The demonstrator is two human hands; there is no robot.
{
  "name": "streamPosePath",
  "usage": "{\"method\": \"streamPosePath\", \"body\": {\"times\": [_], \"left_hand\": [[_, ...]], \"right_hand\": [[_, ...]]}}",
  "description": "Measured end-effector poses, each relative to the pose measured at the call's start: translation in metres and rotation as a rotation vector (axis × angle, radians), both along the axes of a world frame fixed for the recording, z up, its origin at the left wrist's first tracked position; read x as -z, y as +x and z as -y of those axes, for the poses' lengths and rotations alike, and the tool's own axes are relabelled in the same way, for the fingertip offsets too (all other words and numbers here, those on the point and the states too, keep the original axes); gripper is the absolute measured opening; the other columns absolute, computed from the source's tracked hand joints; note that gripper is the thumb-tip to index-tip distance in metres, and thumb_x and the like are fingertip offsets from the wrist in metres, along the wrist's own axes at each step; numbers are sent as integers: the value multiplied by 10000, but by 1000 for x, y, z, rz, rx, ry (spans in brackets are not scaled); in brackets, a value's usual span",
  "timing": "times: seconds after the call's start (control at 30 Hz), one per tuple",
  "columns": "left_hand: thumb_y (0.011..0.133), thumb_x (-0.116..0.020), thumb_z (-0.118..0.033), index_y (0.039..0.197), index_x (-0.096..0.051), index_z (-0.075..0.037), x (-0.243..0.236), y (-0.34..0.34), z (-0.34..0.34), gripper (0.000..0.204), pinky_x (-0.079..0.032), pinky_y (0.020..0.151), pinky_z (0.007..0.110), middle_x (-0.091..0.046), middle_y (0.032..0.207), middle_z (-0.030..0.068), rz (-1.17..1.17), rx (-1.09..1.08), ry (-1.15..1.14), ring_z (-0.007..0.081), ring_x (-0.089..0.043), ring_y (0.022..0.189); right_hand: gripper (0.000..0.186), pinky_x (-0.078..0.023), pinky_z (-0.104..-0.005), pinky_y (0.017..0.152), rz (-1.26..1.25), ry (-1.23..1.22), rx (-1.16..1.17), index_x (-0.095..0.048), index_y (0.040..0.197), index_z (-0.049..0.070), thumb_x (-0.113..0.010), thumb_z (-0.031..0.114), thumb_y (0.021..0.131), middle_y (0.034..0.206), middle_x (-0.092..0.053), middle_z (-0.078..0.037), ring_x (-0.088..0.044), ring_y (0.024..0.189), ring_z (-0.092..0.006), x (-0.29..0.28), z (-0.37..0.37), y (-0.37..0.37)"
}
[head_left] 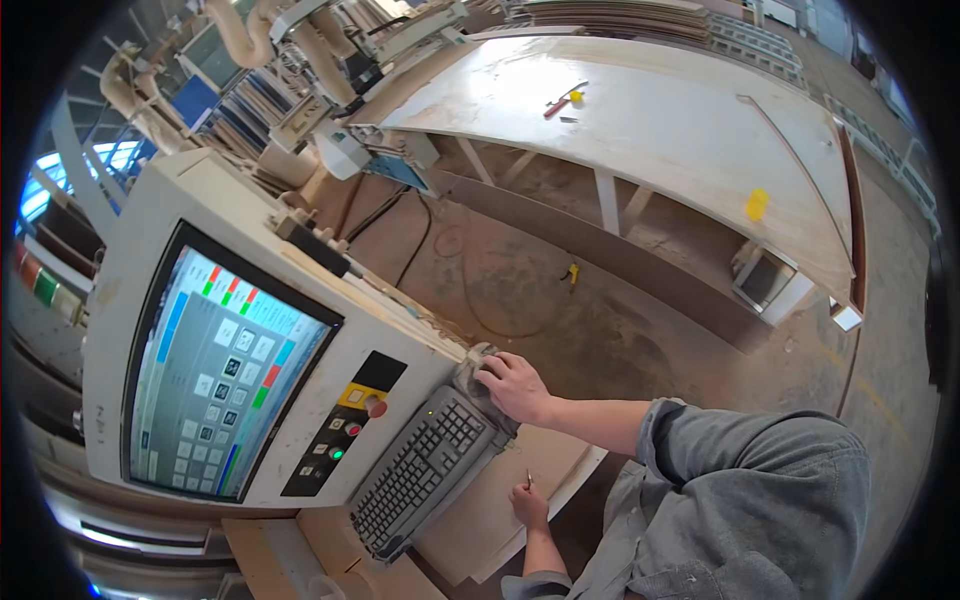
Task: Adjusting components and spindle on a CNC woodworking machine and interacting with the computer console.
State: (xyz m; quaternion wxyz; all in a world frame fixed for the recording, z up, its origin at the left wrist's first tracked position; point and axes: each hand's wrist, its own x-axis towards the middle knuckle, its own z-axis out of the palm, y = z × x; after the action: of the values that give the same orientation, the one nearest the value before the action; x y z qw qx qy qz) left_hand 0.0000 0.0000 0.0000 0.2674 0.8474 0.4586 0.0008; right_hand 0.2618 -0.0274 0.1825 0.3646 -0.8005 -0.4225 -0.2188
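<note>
My right hand (512, 387) rests over a grey computer mouse (482, 352), mostly covered by the palm and fingers, beside the far end of the keyboard. The black keyboard (420, 470) lies on a ledge below the control console's screen (225, 365); neither hand touches its keys. Lower down, my left hand (530, 507) is closed around a thin pen-like object (529, 480), whose tip sticks out above the fingers. Under that hand is a light brown board (480, 505). Colored blocks and rows of icons show on the lit screen.
Lit buttons and a red knob (375, 407) line the console panel. A large pale sheet (640, 110) covers the long bench, bearing small tools and yellow items (757, 205). A yellow air gun (572, 272) and hose lie on the dusty floor.
</note>
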Motion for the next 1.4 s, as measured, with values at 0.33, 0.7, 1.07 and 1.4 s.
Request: {"method": "streamPosePath", "body": {"times": [0.33,0.7,1.07,1.4], "left_hand": [[896,-629,-209,967,-569,-48,-11,4,15,187,-481,769,481,-595,977,153,7,-27,131,358,-593,922],[941,-569,-206,961,-532,9,-30,15,33,219,-452,671,496,-560,930,199,167,-85,224,394,-586,833],[953,-605,-190,1053,-533,17,-59,208,149,242,-465,679,322,-558,860,111,373,123,-313,198,-556,755],[1010,-502,-168,1038,-505,16,-73,453,54,187,-468,690,292,-563,863,78,624,-179,-431,144,-536,699]], "right_hand": [[307,-475,-427,916,12,56,-15,-587,1022,79,-611,149,724,1183,-582,-127,-547,1111,-329,-4,-1,-3],[492,-394,-473,1033,-239,261,-184,-523,1210,71,-677,147,749,1327,-481,-165,-442,1256,-365,-11,15,15],[427,-482,-434,932,-746,86,243,-537,1238,42,-597,204,847,1139,-623,-174,-596,1077,-345,68,217,275],[393,-508,-437,850,-570,76,490,-575,1202,49,-589,318,916,1036,-692,-144,-653,984,-335,24,186,602]]}}
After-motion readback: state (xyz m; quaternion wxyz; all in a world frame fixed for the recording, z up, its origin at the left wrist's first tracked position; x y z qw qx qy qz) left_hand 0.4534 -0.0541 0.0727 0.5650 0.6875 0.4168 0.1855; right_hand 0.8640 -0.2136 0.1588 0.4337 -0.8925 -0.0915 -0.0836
